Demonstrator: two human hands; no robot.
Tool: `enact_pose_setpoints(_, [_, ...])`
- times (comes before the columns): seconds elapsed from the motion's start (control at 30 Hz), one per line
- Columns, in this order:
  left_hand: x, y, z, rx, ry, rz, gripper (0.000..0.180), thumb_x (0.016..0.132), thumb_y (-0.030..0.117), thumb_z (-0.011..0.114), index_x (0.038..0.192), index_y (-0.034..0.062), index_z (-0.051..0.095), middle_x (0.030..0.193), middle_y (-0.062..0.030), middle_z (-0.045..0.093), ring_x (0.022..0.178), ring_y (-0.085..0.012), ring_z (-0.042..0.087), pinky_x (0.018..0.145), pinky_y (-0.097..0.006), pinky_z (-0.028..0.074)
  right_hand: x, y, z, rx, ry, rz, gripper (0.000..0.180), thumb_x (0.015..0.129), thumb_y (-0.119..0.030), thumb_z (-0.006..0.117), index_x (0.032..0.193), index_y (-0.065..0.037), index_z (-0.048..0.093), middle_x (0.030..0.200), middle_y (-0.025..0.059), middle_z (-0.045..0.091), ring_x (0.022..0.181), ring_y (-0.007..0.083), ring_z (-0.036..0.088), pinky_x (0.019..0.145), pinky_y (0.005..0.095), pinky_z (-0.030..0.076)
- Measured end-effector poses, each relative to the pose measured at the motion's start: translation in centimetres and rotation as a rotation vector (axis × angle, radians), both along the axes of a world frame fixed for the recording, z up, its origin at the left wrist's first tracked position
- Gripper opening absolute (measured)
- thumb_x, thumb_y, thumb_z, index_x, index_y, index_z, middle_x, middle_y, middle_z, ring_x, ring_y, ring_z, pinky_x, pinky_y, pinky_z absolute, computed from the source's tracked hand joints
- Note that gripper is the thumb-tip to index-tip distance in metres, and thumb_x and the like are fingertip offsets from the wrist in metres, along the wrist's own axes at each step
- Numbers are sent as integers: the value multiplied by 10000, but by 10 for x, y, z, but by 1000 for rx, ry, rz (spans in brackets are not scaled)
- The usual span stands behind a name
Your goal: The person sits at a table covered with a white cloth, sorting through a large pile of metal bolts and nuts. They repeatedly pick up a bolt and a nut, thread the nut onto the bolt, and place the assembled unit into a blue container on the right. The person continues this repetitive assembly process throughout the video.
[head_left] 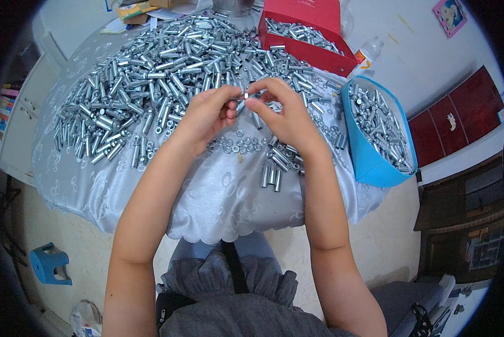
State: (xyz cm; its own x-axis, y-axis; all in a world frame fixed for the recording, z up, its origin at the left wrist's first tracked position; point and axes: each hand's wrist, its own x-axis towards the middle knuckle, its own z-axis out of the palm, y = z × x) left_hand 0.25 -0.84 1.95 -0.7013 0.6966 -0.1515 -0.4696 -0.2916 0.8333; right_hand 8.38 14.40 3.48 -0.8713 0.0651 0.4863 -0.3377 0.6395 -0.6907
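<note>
1. Left hand [210,115] and right hand [285,115], fingers curled, thumbs and forefingers nearly closed, pinch a small silver piece [246,96] above mid-table.
2. Silver metal fasteners [168,73] heap far and left.
3. Tablecloth [224,208] shows between loose nuts [235,145] and its scalloped near edge.
4. Filled blue bin [375,178] borders the right.

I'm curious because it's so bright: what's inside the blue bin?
Lots of shiny metal pieces are piled inside the blue bin. Only the top ones show; they cover whatever is underneath.
</note>
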Motion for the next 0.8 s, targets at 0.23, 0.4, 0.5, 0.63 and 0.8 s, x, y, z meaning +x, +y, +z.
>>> enact_pose_setpoints(0.23, [2,2,0,-108,77,28,158,855,195,583,773,63,552,654,18,498,564,-79,455,533,-218,391,2,-1,4,67,11,-14,246,791,-179,657,964,-20,583,956,110,566,810,224,584,710,307,469])
enact_pose_setpoints(0.4, [1,4,-4,-146,127,26,168,858,209,575,779,61,559,650,16,494,562,-84,456,529,-209,379,2,-2,4,117,24,-29,242,794,-182,650,971,-30,586,957,111,570,818,240,580,716,313,468])
enact_pose_setpoints(0.5, [2,5,-2,-208,201,37,176,855,216,577,777,60,558,644,14,493,565,-85,461,531,-210,381,2,0,4,122,33,-29,237,794,-181,649,972,-37,589,957,109,573,823,244,581,716,317,468])
enact_pose_setpoints(0.63, [3,5,-2,-188,190,63,194,862,227,567,773,55,554,623,19,462,535,-81,419,509,-214,349,3,0,4,116,24,-16,231,797,-184,643,975,-44,593,965,108,576,833,247,584,717,321,470])
enact_pose_setpoints(0.8, [5,5,0,-149,120,123,231,882,259,547,786,49,548,596,34,422,502,-68,354,482,-217,300,4,-3,7,151,7,-11,232,808,-197,631,983,-48,596,981,108,578,856,253,581,734,330,466])
